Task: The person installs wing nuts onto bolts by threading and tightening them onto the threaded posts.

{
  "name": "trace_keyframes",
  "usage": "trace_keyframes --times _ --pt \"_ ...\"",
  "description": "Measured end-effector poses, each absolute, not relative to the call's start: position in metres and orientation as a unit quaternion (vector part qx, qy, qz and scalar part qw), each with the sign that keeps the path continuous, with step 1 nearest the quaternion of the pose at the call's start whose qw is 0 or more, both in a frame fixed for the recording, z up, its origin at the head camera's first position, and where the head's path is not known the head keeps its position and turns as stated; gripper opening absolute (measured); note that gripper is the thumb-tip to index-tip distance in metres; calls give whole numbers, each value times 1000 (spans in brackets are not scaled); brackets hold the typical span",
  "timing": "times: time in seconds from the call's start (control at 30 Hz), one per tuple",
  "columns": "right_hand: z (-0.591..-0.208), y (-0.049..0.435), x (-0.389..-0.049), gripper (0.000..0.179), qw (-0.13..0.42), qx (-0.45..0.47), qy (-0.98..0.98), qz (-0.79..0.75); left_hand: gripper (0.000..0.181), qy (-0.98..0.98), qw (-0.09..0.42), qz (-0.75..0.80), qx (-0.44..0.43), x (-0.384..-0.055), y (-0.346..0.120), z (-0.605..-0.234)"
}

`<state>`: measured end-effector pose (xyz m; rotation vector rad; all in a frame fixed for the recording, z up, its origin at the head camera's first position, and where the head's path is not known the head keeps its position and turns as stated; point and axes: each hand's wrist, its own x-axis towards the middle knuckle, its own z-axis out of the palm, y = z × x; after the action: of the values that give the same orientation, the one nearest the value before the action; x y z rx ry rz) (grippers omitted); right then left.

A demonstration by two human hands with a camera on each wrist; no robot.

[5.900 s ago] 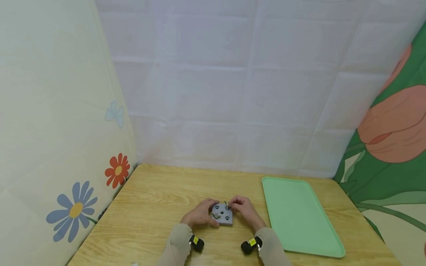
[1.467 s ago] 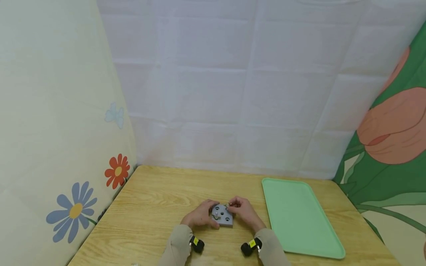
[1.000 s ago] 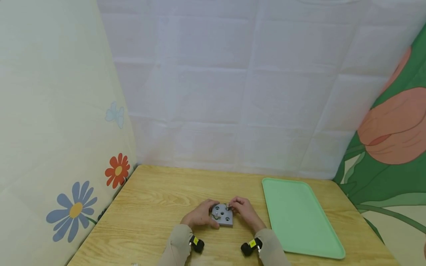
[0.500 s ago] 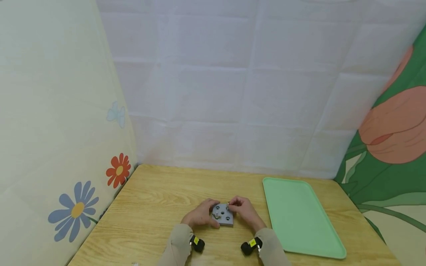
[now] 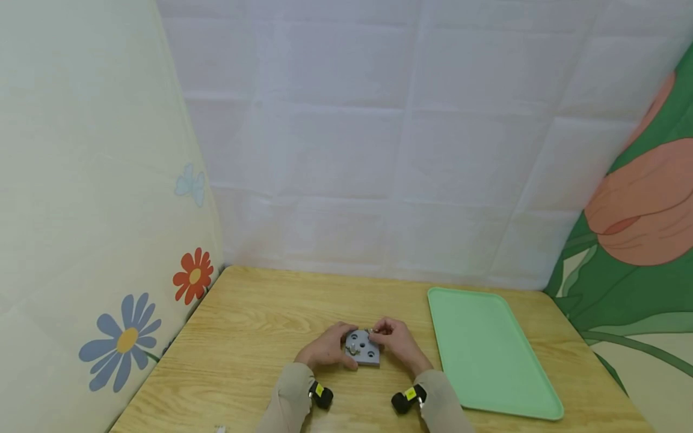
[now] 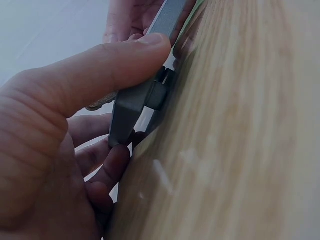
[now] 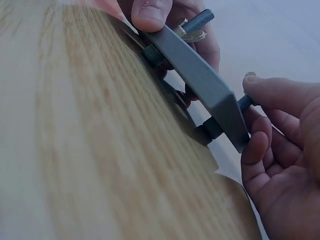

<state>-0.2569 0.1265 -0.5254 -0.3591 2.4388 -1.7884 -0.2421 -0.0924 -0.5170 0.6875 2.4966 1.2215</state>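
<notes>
Plate (image 5: 361,355): lies over the table, gray, holed, curved along the far edge. Left bolt (image 7: 201,20): passes through the left part of the plate, head beneath, threads above. Left nut (image 7: 195,36): sits on top of the plate around that bolt, winged and brassy. Right bolt (image 7: 245,103): passes through the far right part of the plate, head likewise beneath. Right nut (image 5: 370,331): shows only in part above the plate, mostly hidden by fingertips.

Left hand (image 5: 325,349): grips the left side of the plate, thumb toward the near corner. Right hand (image 5: 399,343): pinches the right nut, at the plate's far right corner.

Table (image 5: 260,337): extends beneath and around the plate, wood-grained. Tray (image 5: 487,349): lies right of the plate, well apart, pale green. White sheet (image 5: 325,150): hangs beyond the plate. Blue flower (image 5: 127,340) and red flower (image 5: 194,276): printed left of the plate.
</notes>
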Motion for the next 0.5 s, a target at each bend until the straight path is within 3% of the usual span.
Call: trace_keyframes --times 0.5 --pt "-498 124 -242 17 80 -117 751 -645 82 861 138 429 236 -242 -92 -517"
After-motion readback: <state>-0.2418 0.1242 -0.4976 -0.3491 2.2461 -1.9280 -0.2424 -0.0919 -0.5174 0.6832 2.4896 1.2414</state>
